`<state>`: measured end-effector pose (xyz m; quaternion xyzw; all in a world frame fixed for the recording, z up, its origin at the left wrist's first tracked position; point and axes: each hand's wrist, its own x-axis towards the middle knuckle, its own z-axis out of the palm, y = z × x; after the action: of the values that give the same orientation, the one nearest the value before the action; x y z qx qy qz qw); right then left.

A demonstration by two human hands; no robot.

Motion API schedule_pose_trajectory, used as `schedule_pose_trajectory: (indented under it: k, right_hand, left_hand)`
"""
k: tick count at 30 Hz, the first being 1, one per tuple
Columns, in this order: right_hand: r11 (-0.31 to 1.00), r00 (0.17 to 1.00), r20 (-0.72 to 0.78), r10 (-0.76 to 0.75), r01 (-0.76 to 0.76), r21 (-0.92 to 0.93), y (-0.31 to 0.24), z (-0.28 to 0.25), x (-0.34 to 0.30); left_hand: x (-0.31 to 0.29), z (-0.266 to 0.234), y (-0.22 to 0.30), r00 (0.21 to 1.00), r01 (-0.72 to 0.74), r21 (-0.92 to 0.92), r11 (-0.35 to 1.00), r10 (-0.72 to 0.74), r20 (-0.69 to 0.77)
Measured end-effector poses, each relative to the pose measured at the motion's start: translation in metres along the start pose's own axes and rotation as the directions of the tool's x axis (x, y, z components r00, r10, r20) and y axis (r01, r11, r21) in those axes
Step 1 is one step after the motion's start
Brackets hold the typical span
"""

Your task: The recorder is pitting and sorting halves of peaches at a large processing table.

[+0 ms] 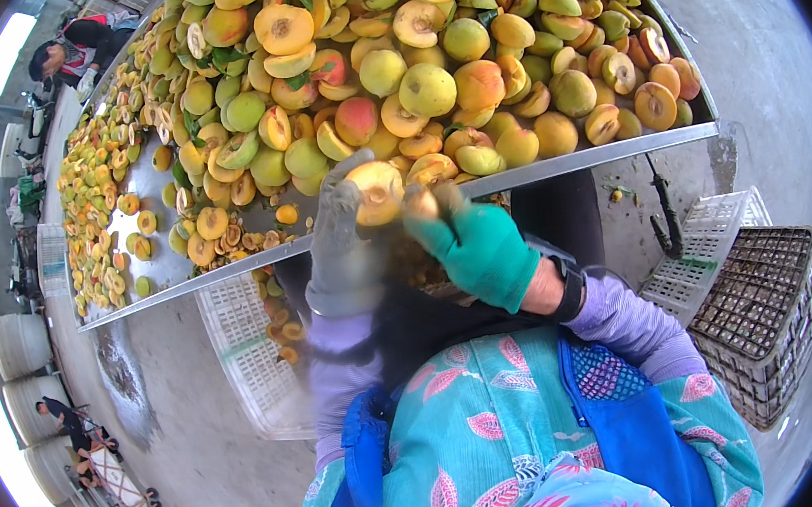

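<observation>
My left hand, in a grey glove, grips a halved yellow peach with its cut face up. Close beside it is my right hand, in a green glove, its fingers pinched together. A small brownish thing shows at those fingertips, but motion smears it and I cannot tell what it is. Both hands are over the near rim of a metal table. Whole and halved peaches, some with pits in them, lie heaped just beyond my hands.
Below the table's near edge at left stands a white plastic crate with peach pieces in it. At right are white crates and a dark brown crate. Another person is at the table's far left. White tubs line the left side.
</observation>
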<state>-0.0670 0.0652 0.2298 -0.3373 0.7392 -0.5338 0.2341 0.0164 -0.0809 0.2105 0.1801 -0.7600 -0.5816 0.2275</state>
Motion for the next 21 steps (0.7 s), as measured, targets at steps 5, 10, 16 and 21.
schedule_pose_trajectory:
  k: [5, 10, 16, 21]
  right_hand:
    - [0.975, 0.994, 0.065, 0.093, -0.078, -0.210, 0.015, 0.017, -0.004]
    - [0.956, 0.994, 0.059, -0.089, 0.102, -0.276, 0.021, 0.033, -0.009]
    - [0.992, 0.994, 0.035, -0.105, 0.107, -0.073, 0.037, 0.066, -0.011]
    - [0.960, 0.968, 0.212, 0.135, -0.181, 0.214, 0.012, 0.052, 0.000]
  left_hand:
    - [-0.007, 0.008, -0.019, 0.935, -0.261, 0.594, 0.761, 0.352, -0.040]
    - [-0.003, 0.018, -0.002, 0.959, -0.151, 0.206, 0.967, 0.194, -0.208]
    - [-0.013, 0.016, -0.004, 0.949, -0.011, -0.345, 0.939, -0.099, -0.299]
    - [-0.017, 0.009, -0.015, 0.953, -0.083, -0.389, 0.918, -0.041, -0.300]
